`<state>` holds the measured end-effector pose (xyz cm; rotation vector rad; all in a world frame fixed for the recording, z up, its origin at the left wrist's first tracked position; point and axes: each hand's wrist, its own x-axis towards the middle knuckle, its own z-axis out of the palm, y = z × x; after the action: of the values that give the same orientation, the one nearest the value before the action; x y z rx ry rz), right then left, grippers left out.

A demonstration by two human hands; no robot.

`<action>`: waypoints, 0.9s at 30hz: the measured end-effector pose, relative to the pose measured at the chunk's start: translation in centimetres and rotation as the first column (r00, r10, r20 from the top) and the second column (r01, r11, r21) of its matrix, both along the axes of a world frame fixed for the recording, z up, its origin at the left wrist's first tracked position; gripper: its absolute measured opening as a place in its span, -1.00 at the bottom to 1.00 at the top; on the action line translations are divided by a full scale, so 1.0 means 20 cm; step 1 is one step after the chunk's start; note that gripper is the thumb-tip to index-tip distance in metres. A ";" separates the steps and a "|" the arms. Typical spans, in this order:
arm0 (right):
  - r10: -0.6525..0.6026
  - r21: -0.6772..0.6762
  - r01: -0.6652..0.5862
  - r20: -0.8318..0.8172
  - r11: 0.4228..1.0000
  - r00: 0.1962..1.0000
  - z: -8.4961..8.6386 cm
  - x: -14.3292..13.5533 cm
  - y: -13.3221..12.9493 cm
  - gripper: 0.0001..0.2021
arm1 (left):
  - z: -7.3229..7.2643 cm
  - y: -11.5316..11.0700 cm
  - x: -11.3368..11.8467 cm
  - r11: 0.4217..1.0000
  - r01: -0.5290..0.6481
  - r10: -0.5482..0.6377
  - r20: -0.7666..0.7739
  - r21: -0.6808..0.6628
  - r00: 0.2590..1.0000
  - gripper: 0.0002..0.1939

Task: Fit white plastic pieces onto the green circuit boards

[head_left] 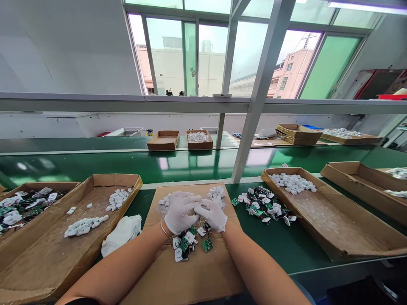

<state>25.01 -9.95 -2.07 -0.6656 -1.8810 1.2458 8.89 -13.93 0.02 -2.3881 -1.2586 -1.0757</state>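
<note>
My left hand (182, 213), in a white glove, bends its fingers over the cardboard sheet (203, 271). My right hand (212, 215), gloved too, meets it fingertip to fingertip. Both hands are closed around something small that their fingers hide. Just below them lies a pile of green circuit boards with white parts and wires (186, 242); one green board (207, 245) sits at its right. Small white pieces (165, 201) lie behind my left hand, and more white pieces (216, 193) behind my right hand.
A cardboard tray with white pieces (47, 250) stands at the left, beside a white cloth (122, 234). To the right are a heap of boards (265, 205) and another tray (337, 224). A slanted metal post (254, 93) rises behind the work surface.
</note>
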 end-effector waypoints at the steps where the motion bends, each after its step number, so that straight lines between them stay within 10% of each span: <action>1: 0.000 -0.008 0.000 -0.004 1.000 1.000 0.00 0.00 0.00 -0.71 | 0.00 0.00 0.00 1.000 0.007 -0.007 0.009 0.011 1.000 -0.61; 19: 0.184 -0.262 -0.279 -0.334 0.924 0.925 -0.02 0.01 0.01 -0.67 | -0.04 0.01 -0.04 0.990 0.063 -0.039 0.186 -0.125 0.982 -0.65; 27: 0.056 -0.322 -0.182 -0.363 0.929 0.930 -0.06 0.00 0.04 -0.68 | -0.04 0.01 -0.04 0.982 0.031 -0.014 0.096 -0.186 0.995 -0.41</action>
<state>24.93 -9.24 -3.19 -0.4722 -1.4358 1.6843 8.01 -13.79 -0.86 -2.5201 -1.4266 -1.1348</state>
